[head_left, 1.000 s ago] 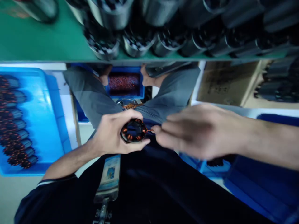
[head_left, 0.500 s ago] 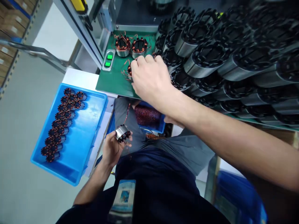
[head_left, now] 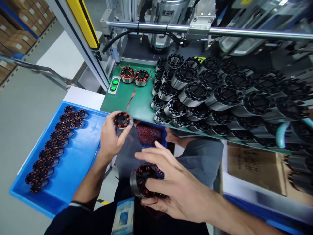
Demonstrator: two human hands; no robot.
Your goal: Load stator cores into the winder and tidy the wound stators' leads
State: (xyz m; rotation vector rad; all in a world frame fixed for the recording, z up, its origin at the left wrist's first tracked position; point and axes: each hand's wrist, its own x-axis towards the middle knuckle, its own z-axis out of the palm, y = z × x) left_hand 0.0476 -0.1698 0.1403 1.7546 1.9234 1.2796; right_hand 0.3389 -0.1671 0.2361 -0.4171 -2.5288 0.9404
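Note:
My left hand is closed round a copper-wound motor stator, held upright near the table's front edge; a twisted strand of copper wire rises behind it. Low over my lap, my right hand grips a second wound stator, tilted, with loose wire ends showing. Its image is slightly blurred and the fingers partly cover it. Two more wound stators, one left and one right, stand on the green mat, their wire ends sticking out.
Left of me, a blue tray holds rows of wound stators. Stacked unwound stator cores fill the mat's right side. A switch panel with green buttons is at the mat's left. Below sits a bin of reddish scraps.
My right hand has taken a wound stator off the mat and brought it down over my lap. My left hand has risen with its stator and turned it upright. The view has shifted.

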